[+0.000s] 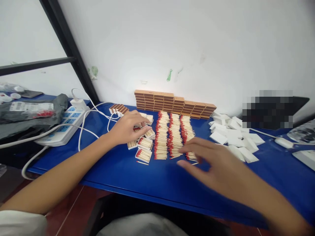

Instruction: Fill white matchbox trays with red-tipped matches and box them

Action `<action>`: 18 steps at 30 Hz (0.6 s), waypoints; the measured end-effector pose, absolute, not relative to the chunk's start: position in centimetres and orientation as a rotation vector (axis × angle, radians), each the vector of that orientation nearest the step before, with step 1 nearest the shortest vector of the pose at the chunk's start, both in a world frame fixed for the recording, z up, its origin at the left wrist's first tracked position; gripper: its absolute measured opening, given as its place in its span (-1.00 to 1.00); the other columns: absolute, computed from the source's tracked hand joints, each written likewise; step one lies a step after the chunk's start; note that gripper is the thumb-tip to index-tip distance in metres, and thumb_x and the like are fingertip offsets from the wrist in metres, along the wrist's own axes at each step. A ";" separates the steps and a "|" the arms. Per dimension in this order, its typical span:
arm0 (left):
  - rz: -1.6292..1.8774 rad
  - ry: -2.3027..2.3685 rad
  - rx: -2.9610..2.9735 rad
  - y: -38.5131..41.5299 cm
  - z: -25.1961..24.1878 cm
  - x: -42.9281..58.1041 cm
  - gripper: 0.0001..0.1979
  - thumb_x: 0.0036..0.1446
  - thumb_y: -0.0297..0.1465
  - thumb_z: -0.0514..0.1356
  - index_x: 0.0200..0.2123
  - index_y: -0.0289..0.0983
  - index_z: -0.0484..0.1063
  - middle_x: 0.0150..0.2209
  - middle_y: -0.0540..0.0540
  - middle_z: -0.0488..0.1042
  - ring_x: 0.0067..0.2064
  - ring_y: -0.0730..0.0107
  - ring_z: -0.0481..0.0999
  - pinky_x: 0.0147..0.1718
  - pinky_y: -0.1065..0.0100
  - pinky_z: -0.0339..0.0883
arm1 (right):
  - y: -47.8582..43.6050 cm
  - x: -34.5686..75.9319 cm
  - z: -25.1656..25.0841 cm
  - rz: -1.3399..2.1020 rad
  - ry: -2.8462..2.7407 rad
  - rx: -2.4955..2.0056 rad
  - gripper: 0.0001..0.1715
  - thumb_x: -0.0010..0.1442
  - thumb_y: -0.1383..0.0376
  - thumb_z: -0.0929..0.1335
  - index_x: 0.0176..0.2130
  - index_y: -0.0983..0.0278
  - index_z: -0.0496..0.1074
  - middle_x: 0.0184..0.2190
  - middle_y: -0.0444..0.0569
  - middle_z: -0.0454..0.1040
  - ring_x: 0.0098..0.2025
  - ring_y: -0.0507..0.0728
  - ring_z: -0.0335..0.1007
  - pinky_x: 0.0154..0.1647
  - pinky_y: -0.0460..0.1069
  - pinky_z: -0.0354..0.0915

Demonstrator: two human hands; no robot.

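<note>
My left hand (128,127) hovers low over the filled matchbox trays (145,143), its thumb and forefinger apart. Some trays are partly hidden under it; whether it touches one I cannot tell. My right hand (211,160), slightly blurred, is near the lower end of the rightmost row of matches (187,127), with a gap between thumb and fingers and nothing seen in it. Two more rows, a middle row (175,134) and a left row (161,134), lie alongside with red heads to the left. One loose match (142,163) lies before the trays.
Stacked brown matchbox sleeves (157,101) stand along the wall. Small brown-sided boxes (119,108) sit behind my left hand. White empty trays (233,136) are heaped at right. A power strip (65,124) with white cables (81,131) and a grey bag (31,114) lie left.
</note>
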State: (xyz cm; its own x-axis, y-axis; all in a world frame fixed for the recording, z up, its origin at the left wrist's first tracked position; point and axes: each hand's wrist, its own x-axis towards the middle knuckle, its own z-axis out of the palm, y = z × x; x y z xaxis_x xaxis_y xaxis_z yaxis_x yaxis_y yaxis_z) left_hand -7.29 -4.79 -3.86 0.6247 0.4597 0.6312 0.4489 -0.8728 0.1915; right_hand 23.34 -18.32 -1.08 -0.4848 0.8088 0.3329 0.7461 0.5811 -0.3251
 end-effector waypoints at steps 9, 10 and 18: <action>1.198 0.866 2.754 -3.9 -4.3 -7.8 -0.72 0.41 -0.19 0.23 -0.05 -0.25 0.61 -0.31 -0.09 0.62 -0.18 0.24 0.53 -0.12 0.18 0.43 | -13.2 14.3 -3.9 0.105 -2.468 -1.471 -0.56 0.36 -0.01 0.44 0.00 0.27 0.57 -0.10 0.06 0.56 -0.14 0.23 0.56 -0.18 0.08 0.41; 1.186 0.866 2.755 -3.9 -4.3 -7.8 -0.73 0.40 -0.19 0.24 -0.06 -0.25 0.62 -0.31 -0.09 0.62 -0.18 0.23 0.53 -0.12 0.18 0.42 | -12.9 14.2 -4.2 0.116 -2.458 -1.471 -0.59 0.36 0.00 0.44 -0.03 0.26 0.57 -0.12 0.05 0.56 -0.16 0.22 0.55 -0.19 0.08 0.40; 0.796 0.756 2.861 -4.4 -4.4 -8.3 -0.49 0.20 -0.36 0.29 0.23 -0.22 0.49 0.26 -0.29 0.42 0.31 -0.12 0.32 0.29 -0.22 0.28 | -13.5 15.9 -3.2 0.180 -2.405 -1.250 -0.82 0.30 0.15 0.44 -0.20 0.22 0.49 -0.27 -0.03 0.54 -0.29 0.13 0.46 -0.28 0.03 0.31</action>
State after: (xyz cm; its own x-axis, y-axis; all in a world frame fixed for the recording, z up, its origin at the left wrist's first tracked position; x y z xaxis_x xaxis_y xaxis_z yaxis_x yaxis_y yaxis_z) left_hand -8.27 -4.36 -4.41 0.7437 0.4799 0.4655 0.4398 -0.8756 0.1999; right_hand 15.87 -13.50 -3.16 -0.5061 0.8059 0.3072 0.7513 0.5869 -0.3018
